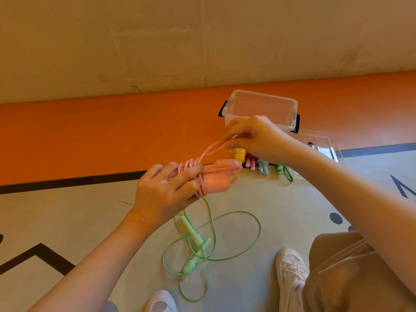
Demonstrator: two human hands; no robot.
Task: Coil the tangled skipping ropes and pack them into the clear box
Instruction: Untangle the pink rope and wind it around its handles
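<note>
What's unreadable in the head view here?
- Clear box near wall: hidden by the right hand.
- Pink rope handles' far ends: covered by the left hand.
- Bundled ropes behind: partly hidden by the right wrist, count unclear.

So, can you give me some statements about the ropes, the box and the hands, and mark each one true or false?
1. The left hand grips the pink rope bundle. True.
2. The right hand rests empty on the floor. False: it pinches a loop of the pink rope in the air.
3. The green rope lies loose on the floor. True.
4. The clear box has its lid on. False: it stands open.
5. The green rope is already coiled. False: it is still tangled.
</note>
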